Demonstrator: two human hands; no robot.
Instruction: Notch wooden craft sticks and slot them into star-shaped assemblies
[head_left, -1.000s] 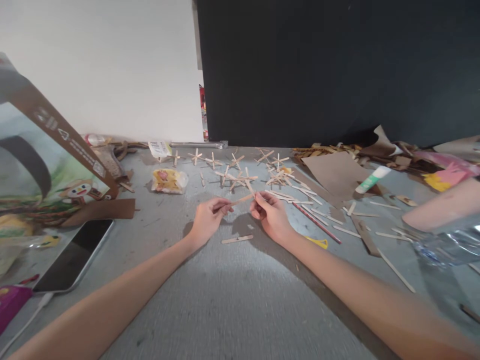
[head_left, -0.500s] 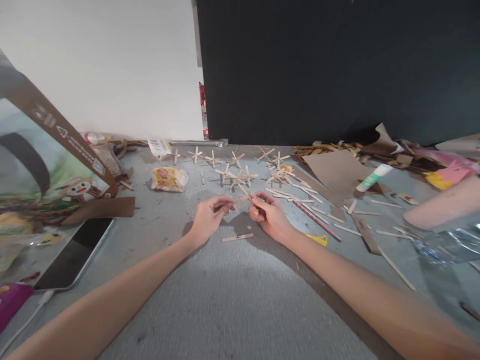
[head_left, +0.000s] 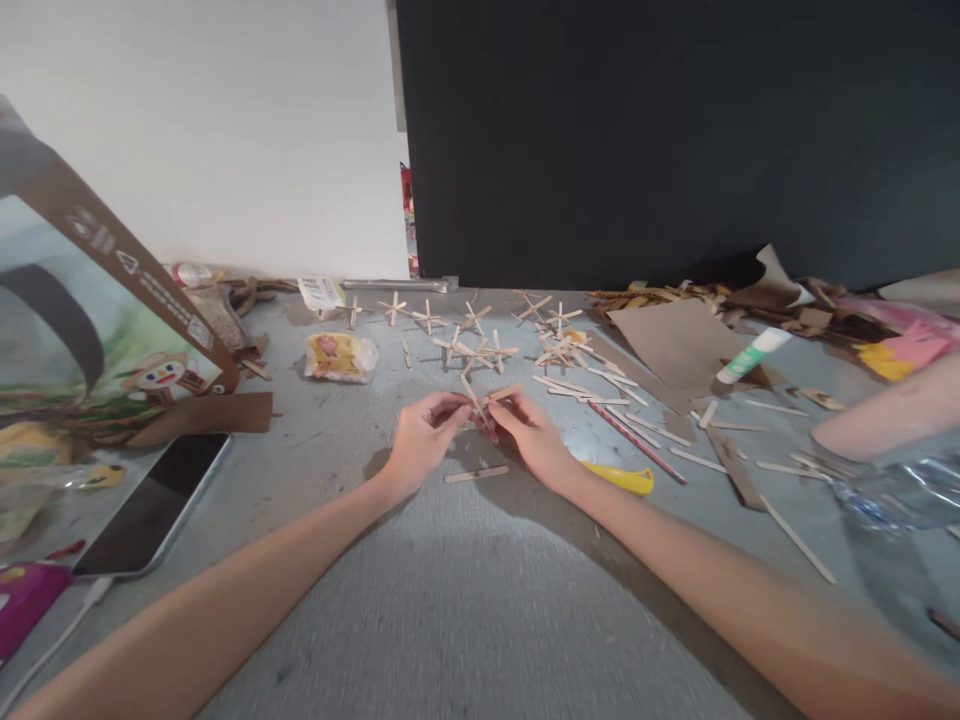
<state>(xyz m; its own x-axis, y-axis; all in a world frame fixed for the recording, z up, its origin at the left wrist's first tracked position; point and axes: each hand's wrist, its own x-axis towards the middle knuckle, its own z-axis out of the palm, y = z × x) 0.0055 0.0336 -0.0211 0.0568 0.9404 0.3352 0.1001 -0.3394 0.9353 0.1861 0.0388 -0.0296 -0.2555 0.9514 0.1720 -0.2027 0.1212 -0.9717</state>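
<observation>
Two wooden craft sticks cross each other just above the grey table, between my hands. My left hand has thumb and fingers closed on the near end of the crossed sticks. From the other side, my right hand pinches them near the crossing, and one stick points up to the right past its fingers. The exact joint is partly hidden by my fingertips. Below my hands a single craft stick lies flat on the table. Behind them stand several star-shaped pieces made of crossed sticks.
Loose craft sticks and a red striped pencil lie right of my hands, with a yellow tool by my right forearm. Further right are a glue stick, cardboard and a plastic bottle. A phone and a printed box are left.
My right hand has moved left toward my left hand, bringing the crossed sticks closer between them. More of the yellow tool shows now. My left hand has barely shifted.
</observation>
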